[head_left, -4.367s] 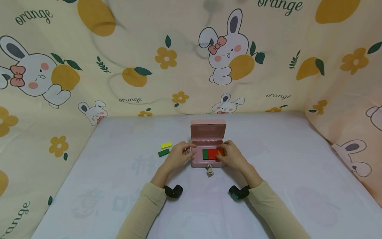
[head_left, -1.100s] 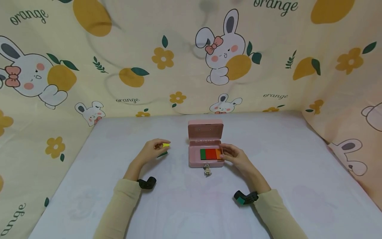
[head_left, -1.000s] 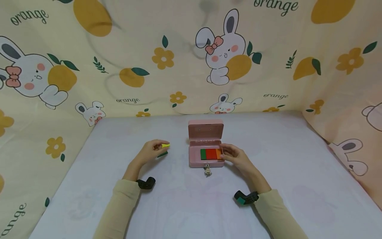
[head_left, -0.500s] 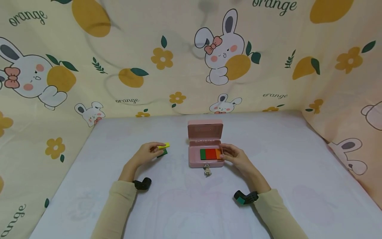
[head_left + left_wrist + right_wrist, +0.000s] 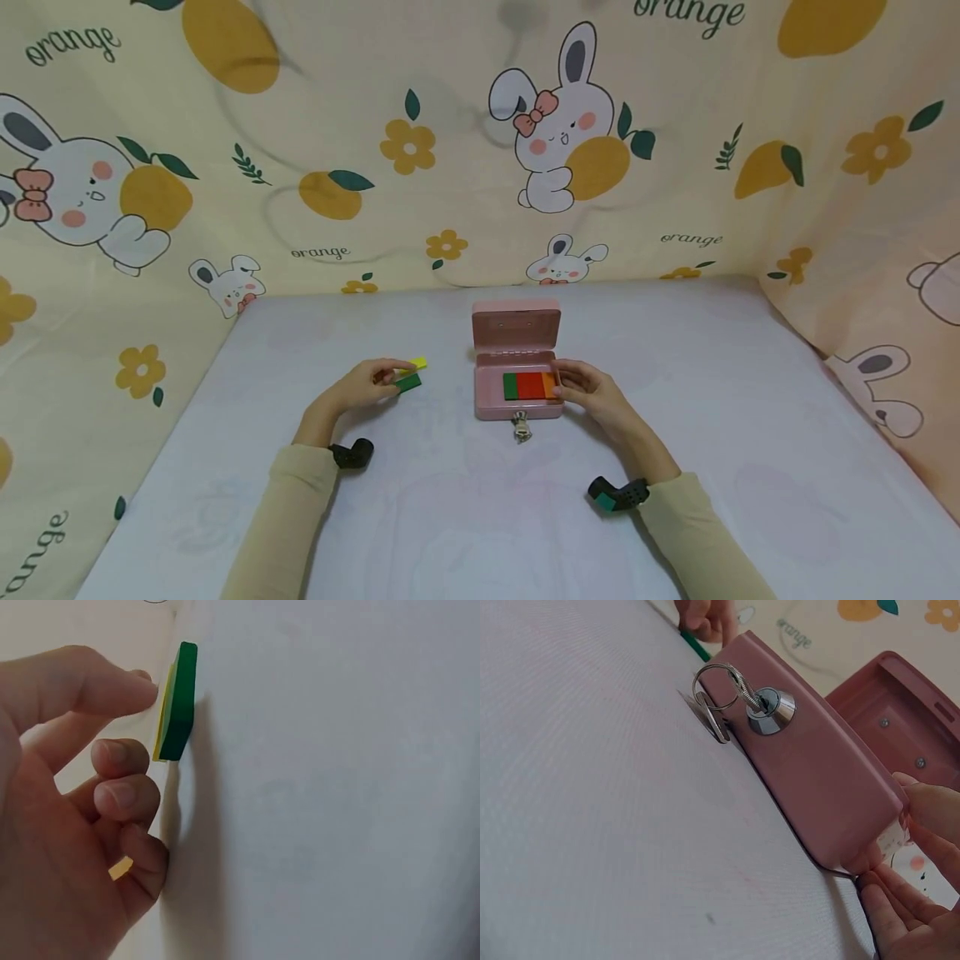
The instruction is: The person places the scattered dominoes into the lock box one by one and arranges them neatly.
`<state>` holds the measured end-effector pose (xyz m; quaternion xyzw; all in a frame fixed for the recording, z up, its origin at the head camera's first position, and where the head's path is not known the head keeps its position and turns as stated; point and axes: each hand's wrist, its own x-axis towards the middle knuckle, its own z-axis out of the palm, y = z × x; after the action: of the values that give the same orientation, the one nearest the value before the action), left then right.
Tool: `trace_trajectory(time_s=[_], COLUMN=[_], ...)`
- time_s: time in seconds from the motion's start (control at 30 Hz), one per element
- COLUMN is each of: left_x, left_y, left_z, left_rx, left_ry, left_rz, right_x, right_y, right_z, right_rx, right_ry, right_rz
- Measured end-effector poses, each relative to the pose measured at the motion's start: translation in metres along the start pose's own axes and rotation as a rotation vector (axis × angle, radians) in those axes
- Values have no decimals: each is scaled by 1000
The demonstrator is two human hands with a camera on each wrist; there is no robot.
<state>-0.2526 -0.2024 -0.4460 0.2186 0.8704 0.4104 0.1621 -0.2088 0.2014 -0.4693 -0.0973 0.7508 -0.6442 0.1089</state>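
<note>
Left hand (image 5: 356, 385) at two loose pieces: green block (image 5: 409, 383) right at its fingertips, yellow block (image 5: 420, 363) just beyond! Right hand (image 5: 592, 392) holds the pink box (image 5: 491, 409), red block (image 5: 529, 386) inside, left of its thumb.

In the head view, the cloth (image 5: 465, 167) reads "orange" (image 5: 72, 46) at ten o'clock, at one with its top cropped, at eight with its start cut off, and smaller between nine and ten and between two and three. The right wrist view shows "orange" on the cloth near one o'clock.
</note>
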Motion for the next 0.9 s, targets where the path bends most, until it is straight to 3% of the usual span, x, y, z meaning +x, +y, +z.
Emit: trace_trajectory(time_s=[0.17,0.47,0.9], left_x=[1,8,8], left_y=[-4,-1,1], left_z=[-3,-2,-1], left_rx=[9,62,117], left_ry=[-53,-104,-93], left_rz=[67,-114,-94], right_x=[0,1,0], right_y=[0,1,-1], right_z=[-1,-1,0], right_rx=[-6,3,0], right_ry=[-12,-7,-6], right_rz=[-3,3,16])
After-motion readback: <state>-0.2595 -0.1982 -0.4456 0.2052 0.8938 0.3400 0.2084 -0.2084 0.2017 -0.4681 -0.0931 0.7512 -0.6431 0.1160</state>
